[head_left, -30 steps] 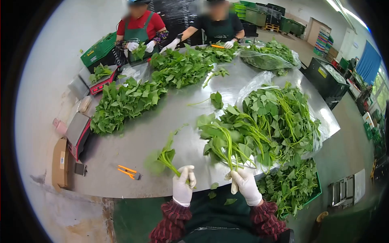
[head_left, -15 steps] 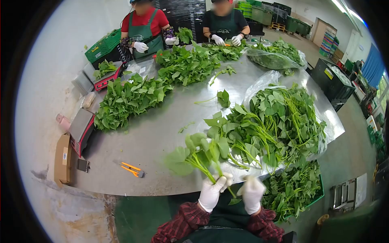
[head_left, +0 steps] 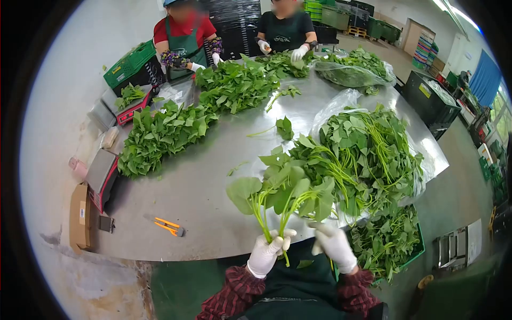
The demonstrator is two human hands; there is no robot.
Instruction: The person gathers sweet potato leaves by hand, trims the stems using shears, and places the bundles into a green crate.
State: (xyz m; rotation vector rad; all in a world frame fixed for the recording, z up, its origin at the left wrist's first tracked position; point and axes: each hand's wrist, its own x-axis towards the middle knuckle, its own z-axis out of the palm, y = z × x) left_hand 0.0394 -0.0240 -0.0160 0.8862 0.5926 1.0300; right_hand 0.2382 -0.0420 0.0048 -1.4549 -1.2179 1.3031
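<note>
My left hand (head_left: pixel 265 256), in a white glove, is closed round the lower stems of a bunch of leafy greens (head_left: pixel 282 194). The leaves spread out above the glove, over the metal table's near edge. My right hand (head_left: pixel 335 248), also gloved, is a little to the right, its fingers curled and slightly blurred. What it holds, if anything, I cannot make out. Behind the right hand lies a large heap of stemmed greens (head_left: pixel 368 154) on clear plastic. A loose leaf (head_left: pixel 304 263) shows below, between the hands, against the dark apron.
An orange cutter (head_left: pixel 169 226) lies on the metal table (head_left: pixel 213 181). Leaf piles (head_left: pixel 165 133) line its far left side, by red scales (head_left: pixel 104 178). Two gloved co-workers stand across. A crate of greens (head_left: pixel 386 240) is below at right; a cardboard box (head_left: pixel 81 216) is at left.
My left hand has moved slightly left and down with the bunch, whose leaves now fan wider. The right hand has turned and shifted slightly. The co-workers' hands have moved; the view has shifted a little.
</note>
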